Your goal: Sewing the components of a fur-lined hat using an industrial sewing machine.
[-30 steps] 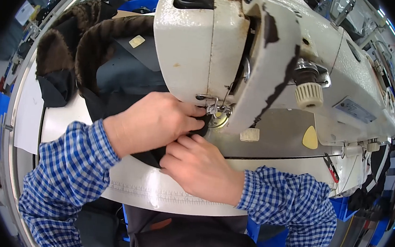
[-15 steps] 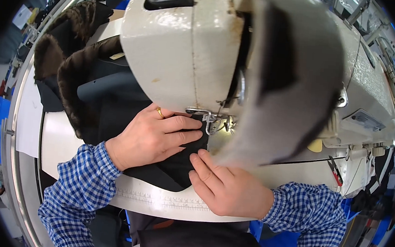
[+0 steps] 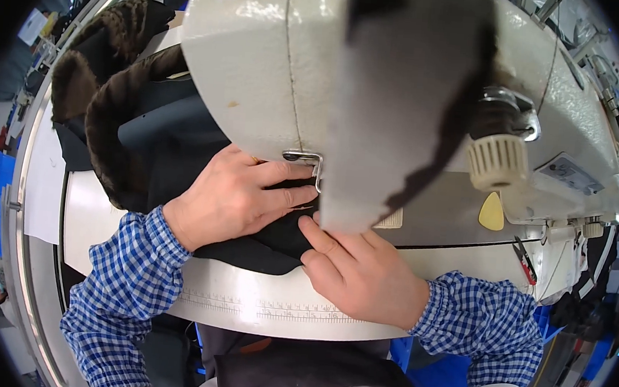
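Note:
A piece of black fabric [image 3: 257,255] lies on the white bed of a sewing machine [image 3: 250,65]. My left hand [image 3: 233,198] rests flat on it, fingers stretched toward the bent metal finger guard [image 3: 318,171] under the machine head. Beside the fabric's right edge is my right hand [image 3: 365,274], its fingers close together and bent, with the fingertips against the cloth. Its thumb is hidden. A blurred grey-white flap with a dark edge [image 3: 403,113], close to the camera, covers the needle area and part of the right fingers.
Dark cloth pieces with brown fur trim [image 3: 103,133] heap up at the left. Red-handled thread snips [image 3: 526,261] lie at the right, near a yellow teardrop-shaped piece [image 3: 492,211] and a ribbed cream knob [image 3: 497,161]. A printed ruler scale [image 3: 264,308] runs along the front edge.
The blurred flap has shifted left across the view and now hides the needle area. The fabric and both hands sit slightly higher in view, the hands keeping nearly the same pose.

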A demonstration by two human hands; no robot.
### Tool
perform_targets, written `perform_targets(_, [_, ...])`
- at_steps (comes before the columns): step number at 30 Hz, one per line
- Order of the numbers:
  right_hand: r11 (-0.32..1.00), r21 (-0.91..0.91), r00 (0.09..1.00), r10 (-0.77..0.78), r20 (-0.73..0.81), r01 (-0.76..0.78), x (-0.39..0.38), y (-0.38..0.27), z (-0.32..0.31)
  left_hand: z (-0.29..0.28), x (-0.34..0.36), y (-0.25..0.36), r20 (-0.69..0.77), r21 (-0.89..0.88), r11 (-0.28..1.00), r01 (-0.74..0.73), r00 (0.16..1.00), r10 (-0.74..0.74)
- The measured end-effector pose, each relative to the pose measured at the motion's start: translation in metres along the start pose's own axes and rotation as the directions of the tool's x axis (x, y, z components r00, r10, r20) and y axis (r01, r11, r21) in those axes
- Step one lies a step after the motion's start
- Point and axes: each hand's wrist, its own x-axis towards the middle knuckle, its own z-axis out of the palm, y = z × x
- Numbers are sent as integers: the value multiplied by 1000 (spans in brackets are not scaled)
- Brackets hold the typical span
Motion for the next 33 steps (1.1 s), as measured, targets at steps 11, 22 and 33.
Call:
perform_targets(11, [905,423,990,-89,106,36,5,31,7,-6,-8,27,-11,80,990,114,993,-114])
perform_targets(22, [886,456,982,-147,116,79,0,30,7,-20,-6,-25,-73,-149,985,-83,995,73])
perform_targets(33, [922,376,988,-129,82,89,2,18,4,-13,7,-41,135,-138,974,-177,971,196])
